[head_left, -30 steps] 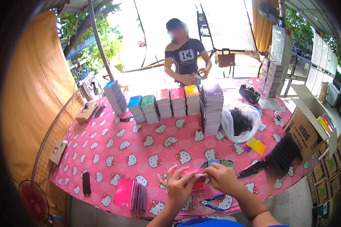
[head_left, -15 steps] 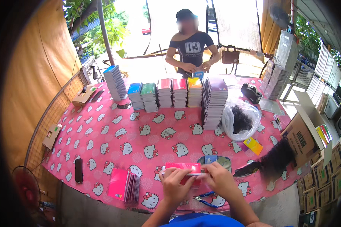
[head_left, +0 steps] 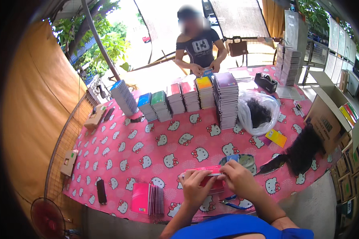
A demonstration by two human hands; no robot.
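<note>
Near the table's front edge, my left hand [head_left: 196,186] is closed on a pink notebook [head_left: 205,171], thumb below and fingers along its upper edge. At the right end of that edge, my right hand [head_left: 237,178] pinches, its fingertips hiding what lies between them. More pink covers show under my hands. Blue-handled pliers [head_left: 238,204] lie just below my right hand. Beyond it sits a round bowl [head_left: 248,162] with a blue piece in it. To the left, several pink spiral notebooks [head_left: 141,198] rest in a fanned pile.
Tall stacks of coloured notebooks [head_left: 226,101] line the far side. A person [head_left: 199,49] stands behind them, handling a blue item. At right are a plastic bag [head_left: 259,113] of black coils, loose black coils [head_left: 301,155], a yellow card [head_left: 276,138] and a cardboard box [head_left: 325,127]. A phone [head_left: 101,192] lies left.
The view has tilted and shifted, so the table appears rotated. My right hand has come in closer against the notebook's right end; my left keeps its hold.
</note>
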